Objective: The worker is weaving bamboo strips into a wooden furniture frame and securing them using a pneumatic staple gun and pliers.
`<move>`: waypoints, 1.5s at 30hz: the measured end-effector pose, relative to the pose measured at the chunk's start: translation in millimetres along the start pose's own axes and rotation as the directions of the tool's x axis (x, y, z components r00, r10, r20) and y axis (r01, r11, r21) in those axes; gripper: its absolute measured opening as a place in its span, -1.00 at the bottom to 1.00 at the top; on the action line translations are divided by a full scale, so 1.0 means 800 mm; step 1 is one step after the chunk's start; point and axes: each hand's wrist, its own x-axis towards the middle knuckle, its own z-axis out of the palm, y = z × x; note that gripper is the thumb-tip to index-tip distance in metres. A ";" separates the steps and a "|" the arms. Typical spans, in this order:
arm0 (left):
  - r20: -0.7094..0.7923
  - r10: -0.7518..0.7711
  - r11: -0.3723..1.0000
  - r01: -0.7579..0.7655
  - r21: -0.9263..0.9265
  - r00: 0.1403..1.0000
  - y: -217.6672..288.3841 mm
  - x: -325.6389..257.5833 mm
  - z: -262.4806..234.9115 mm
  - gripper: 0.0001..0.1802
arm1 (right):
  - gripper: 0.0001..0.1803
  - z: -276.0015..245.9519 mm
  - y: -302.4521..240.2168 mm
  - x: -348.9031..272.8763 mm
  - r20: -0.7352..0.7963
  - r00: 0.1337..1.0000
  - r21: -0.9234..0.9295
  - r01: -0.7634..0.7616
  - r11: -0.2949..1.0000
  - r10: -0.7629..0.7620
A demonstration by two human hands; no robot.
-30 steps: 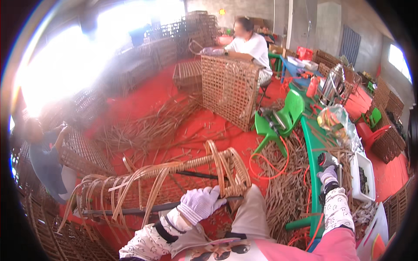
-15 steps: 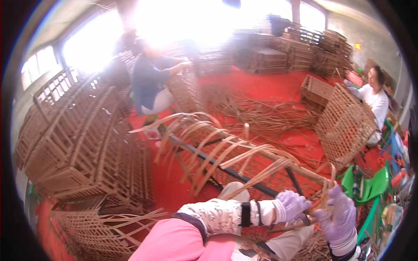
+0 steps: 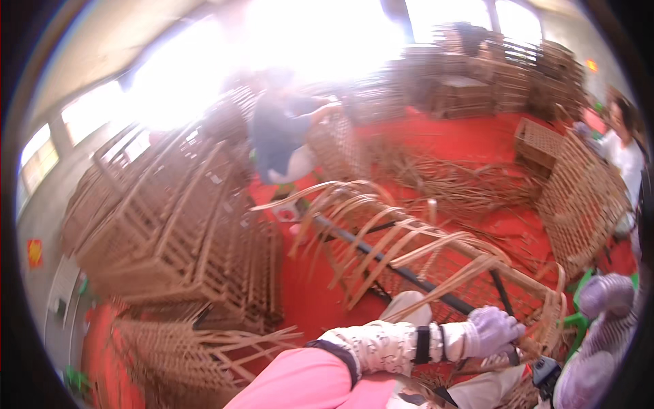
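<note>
- Woven frame (image 3: 436,262): lies aslant, its near edge over a light-trousered knee (image 3: 412,307), with red floor (image 3: 306,293) showing past its left end. Whether lap or floor bears it cannot be told.
- Left hand (image 3: 494,332): gloved, fingers curled tight on the frame at its near right corner; whether a strand is also pinched cannot be told.
- Right hand (image 3: 610,344): gloved, blurred, right of that corner, apart from the left; finger spread and any hold cannot be determined. A grey object (image 3: 545,373) of unclear kind shows just beside it.
- Loose strands (image 3: 462,278): droop across the dark bar (image 3: 390,264) along the near edge.
- Judgement: brace the corner firmly, lay strands clear of the fingers, draw them evenly without kinking.
</note>
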 end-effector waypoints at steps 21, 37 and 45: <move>-0.110 -0.027 0.999 0.024 -0.034 0.994 -0.008 -0.003 0.022 -0.55 | -0.06 0.096 0.054 -0.066 0.057 0.969 -0.214 -0.224 0.951 0.241; -0.071 0.005 1.000 -0.004 0.017 0.997 -0.004 -0.003 0.019 -0.55 | -0.27 0.096 0.073 -0.074 0.009 0.959 -0.262 -0.270 0.927 0.282; -0.023 -0.026 0.999 0.025 -0.031 0.999 -0.002 0.001 -0.005 -0.55 | -0.37 0.058 0.048 -0.092 -0.122 0.956 -0.402 -0.295 0.867 0.268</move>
